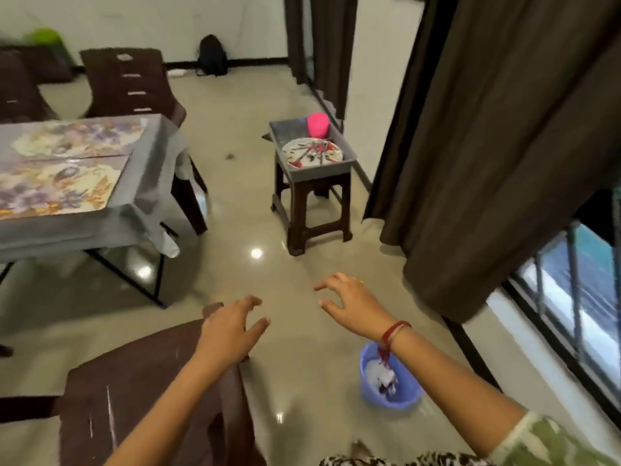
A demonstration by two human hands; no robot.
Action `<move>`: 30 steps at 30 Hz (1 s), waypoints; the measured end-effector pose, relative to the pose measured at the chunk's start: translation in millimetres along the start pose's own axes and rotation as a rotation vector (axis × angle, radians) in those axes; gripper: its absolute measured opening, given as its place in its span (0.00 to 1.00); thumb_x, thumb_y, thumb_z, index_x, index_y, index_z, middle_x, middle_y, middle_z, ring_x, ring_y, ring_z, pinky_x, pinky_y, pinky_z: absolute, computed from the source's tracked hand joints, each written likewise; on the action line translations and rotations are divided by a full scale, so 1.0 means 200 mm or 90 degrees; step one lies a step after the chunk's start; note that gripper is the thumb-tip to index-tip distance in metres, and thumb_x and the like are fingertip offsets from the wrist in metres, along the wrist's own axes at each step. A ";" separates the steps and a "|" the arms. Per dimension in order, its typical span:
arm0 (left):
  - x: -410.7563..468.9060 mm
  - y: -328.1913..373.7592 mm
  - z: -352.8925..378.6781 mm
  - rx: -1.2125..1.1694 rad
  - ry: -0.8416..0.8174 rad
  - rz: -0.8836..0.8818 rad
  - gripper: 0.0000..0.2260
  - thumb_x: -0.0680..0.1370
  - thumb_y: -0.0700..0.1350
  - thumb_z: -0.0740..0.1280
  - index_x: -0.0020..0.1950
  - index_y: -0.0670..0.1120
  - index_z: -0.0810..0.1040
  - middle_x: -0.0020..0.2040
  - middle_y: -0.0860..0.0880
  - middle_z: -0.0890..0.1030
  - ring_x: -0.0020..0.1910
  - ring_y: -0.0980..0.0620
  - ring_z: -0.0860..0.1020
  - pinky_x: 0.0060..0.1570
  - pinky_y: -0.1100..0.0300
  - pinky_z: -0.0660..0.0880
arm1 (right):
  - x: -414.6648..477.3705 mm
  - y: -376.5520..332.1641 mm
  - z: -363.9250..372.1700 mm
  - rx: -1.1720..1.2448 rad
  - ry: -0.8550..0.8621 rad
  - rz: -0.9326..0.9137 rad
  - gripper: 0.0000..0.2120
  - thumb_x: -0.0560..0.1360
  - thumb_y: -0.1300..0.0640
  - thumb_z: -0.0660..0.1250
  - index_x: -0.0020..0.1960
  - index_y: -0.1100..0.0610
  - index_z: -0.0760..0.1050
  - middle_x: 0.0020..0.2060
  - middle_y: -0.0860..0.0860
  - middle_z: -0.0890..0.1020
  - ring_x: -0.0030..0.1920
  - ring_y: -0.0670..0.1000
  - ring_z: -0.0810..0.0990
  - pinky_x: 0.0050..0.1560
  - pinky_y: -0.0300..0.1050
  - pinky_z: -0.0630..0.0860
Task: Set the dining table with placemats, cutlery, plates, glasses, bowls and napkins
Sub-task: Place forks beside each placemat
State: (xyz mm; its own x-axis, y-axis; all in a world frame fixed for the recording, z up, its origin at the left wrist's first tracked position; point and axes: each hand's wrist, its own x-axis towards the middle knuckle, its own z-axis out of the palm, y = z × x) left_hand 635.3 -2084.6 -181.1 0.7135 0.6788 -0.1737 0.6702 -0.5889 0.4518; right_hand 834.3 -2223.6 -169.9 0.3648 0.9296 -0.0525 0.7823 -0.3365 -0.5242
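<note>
The left hand [232, 327] and right hand [351, 302] reach out empty, fingers [327, 283] loosely spread, well apart from the grey tray [322, 173] on a stool, which holds a plate [336, 153], cutlery [312, 151] and a pink cup [317, 124].

No readable text, label, brand or number anywhere; placemats [60, 183] show blurred floral print only.

Daylight is coming in through the barred window [568, 297] at the right, keeping the room moderately and evenly bright. The glossy floor [235, 196] is throwing back small white glare spots and a soft sheen. Faint shadows are lying under the surface [148, 183] and the stool [295, 213]. Everything is looking slightly soft, and the wide lens is bending the curtain [504, 146] and the frame's edges.
</note>
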 end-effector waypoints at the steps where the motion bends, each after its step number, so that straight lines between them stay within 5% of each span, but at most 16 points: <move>1: 0.04 0.02 0.04 -0.008 0.007 -0.030 0.19 0.77 0.59 0.64 0.66 0.54 0.71 0.61 0.52 0.77 0.58 0.51 0.76 0.57 0.53 0.72 | 0.10 0.04 -0.01 0.004 -0.015 -0.020 0.15 0.78 0.53 0.63 0.64 0.52 0.74 0.61 0.51 0.74 0.62 0.52 0.72 0.63 0.44 0.66; 10: 0.49 -0.13 0.00 -0.155 0.087 -0.273 0.23 0.74 0.60 0.65 0.66 0.51 0.72 0.62 0.49 0.77 0.59 0.47 0.77 0.58 0.47 0.73 | 1.00 0.16 -0.06 0.106 -0.099 -0.099 0.14 0.77 0.56 0.65 0.62 0.53 0.75 0.59 0.51 0.74 0.62 0.51 0.72 0.64 0.43 0.66; 17: 1.28 -0.32 -0.18 -0.176 0.101 -0.258 0.23 0.75 0.55 0.68 0.66 0.44 0.73 0.63 0.44 0.76 0.64 0.45 0.72 0.61 0.54 0.67 | 1.84 0.34 -0.19 0.141 -0.041 -0.042 0.12 0.76 0.56 0.66 0.60 0.53 0.76 0.58 0.50 0.75 0.61 0.50 0.73 0.66 0.49 0.69; 24: 2.23 -0.32 -0.49 -0.091 0.029 -0.148 0.23 0.78 0.55 0.64 0.71 0.50 0.66 0.69 0.48 0.69 0.69 0.48 0.66 0.66 0.53 0.66 | 2.59 0.53 -0.42 0.143 0.020 0.081 0.13 0.76 0.57 0.66 0.60 0.54 0.76 0.58 0.52 0.74 0.60 0.51 0.73 0.61 0.42 0.68; 30: 2.99 -0.24 -0.59 -0.028 -0.028 -0.072 0.26 0.78 0.56 0.64 0.73 0.50 0.64 0.74 0.45 0.60 0.73 0.45 0.60 0.70 0.51 0.62 | 3.02 0.79 -0.50 0.178 0.043 0.192 0.18 0.76 0.57 0.67 0.65 0.54 0.70 0.60 0.53 0.74 0.62 0.52 0.72 0.63 0.49 0.71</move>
State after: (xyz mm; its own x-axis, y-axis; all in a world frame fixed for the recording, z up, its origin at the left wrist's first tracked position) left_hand 1005.2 -1598.0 -204.1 0.6433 0.7190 -0.2631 0.7376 -0.4900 0.4646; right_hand 1229.2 -1731.0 -199.0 0.5960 0.7807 -0.1879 0.4712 -0.5296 -0.7054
